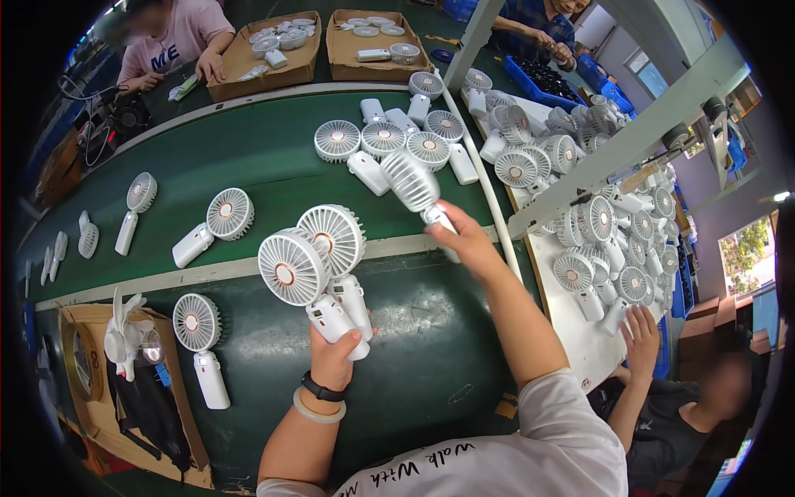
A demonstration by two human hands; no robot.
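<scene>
My left hand (333,358) is closed around the handles of two white handheld fans; the front fan (293,269) partly covers the second fan (339,236) behind it. In my right hand (465,236) is another white handheld fan (411,178), gripped by its handle, its head tilted up and left and slightly blurred. Just beyond that fan lies a cluster of white fans (383,138) on the green belt. A single fan (199,323) rests on the green table left of my left hand, and more fans (230,214) lie spaced along the belt.
A white table (567,319) heaped with fans stands at right, beside a slanting metal post (613,166) and a white pipe (476,157). Cardboard trays (327,50) with fan parts sit at the back. A cardboard box (178,398) is at lower left. Co-workers sit around.
</scene>
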